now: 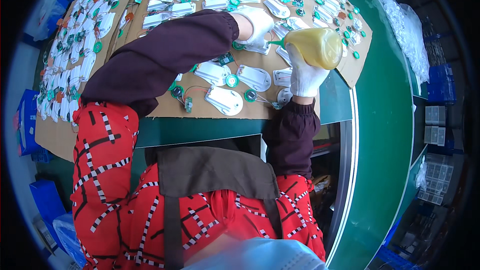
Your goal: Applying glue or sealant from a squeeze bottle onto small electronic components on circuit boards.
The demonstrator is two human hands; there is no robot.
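Yellow bottle (320,46) (green nozzle), white-gloved right hand (303,74).

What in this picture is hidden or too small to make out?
- Head view: the white part under the left hand is mostly covered by the glove.
- The bottle tip's contact with the part is too small to judge; the right hand hides its lower side.
- Small green boards show no detail.
- The cardboard sheet at the left blurs toward the fisheye rim.

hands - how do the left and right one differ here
The right hand grips a yellow squeeze bottle tipped sideways; the left hand holds no bottle and presses on a white plastic piece. The left hand reaches farther across the cardboard sheet. Both wear white gloves and dark sleeve covers.
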